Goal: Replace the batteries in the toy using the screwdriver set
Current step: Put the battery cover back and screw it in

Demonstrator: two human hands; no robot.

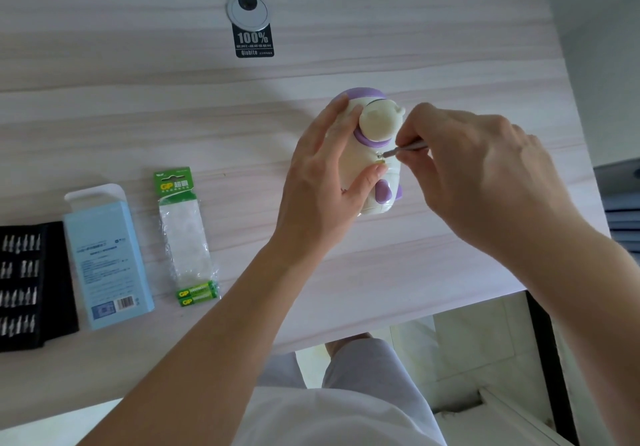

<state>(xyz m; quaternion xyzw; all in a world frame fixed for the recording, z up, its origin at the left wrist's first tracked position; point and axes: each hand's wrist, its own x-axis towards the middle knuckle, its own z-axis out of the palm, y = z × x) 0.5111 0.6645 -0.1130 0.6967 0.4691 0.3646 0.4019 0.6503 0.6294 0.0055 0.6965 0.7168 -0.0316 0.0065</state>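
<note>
Pale wood desk (138,116) bears the toy (360,154), which lies on its side. Left hand (322,189) clasps the toy; right hand (485,168) pinches the screwdriver (408,147), tip against the toy's body. Batteries (197,295), box (107,258) and bit case (24,286) lie well left of the toy.

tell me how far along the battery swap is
Early. Done: the bit case lies open and a screwdriver is out. In hand: the left hand grips the toy while the right hand pinches the screwdriver, tip at a screw on the toy's body. Left: opening it and swapping cells; two new batteries sit in their pack on the table.
</note>
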